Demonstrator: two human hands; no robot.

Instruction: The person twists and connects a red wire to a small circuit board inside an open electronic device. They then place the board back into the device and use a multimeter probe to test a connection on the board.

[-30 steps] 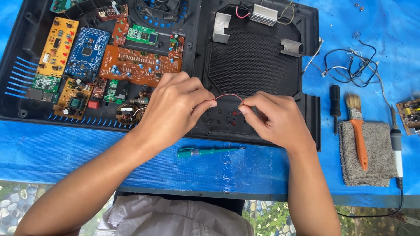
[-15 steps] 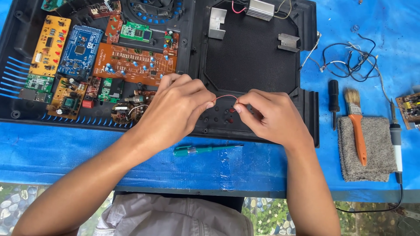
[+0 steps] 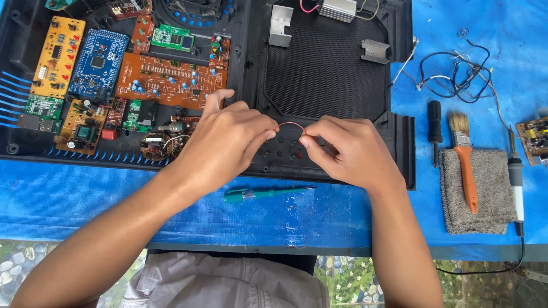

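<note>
**Thin wire, tight pinch**

Both hands pinch a short pink wire (image 3: pixel 291 124) between them, left hand (image 3: pixel 225 142) on one end, right hand (image 3: pixel 348 151) on the other, above the black casing (image 3: pixel 325 74). Too hard a pull might snap it; a slip could drop it among the circuit boards (image 3: pixel 171 85) nearby

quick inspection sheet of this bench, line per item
surface: blue sheet over the table
job's things: thin red wire held between both hands above the black case
clutter: green screwdriver, paintbrush on grey cloth, circuit boards
grippers: left hand and right hand each pinch one wire end
cables: black wire tangle, soldering iron with cord
surroundings: pebbled ground below the table edge
</note>
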